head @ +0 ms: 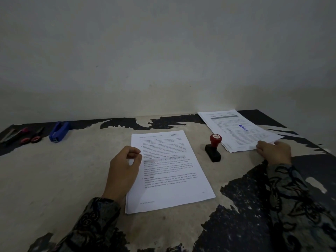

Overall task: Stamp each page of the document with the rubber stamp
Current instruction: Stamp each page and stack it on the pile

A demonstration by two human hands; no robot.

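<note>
Standing between both hands — rubber stamp [213,147], ungripped.

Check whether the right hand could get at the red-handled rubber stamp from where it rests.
Probably yes. The right hand rests on the stamped pile's near edge, and the red-handled rubber stamp stands upright just beside it with only bare table between.

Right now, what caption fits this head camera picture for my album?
Stamp stands between two paper stacks; left hand rests on one, right hand on the other.
</note>
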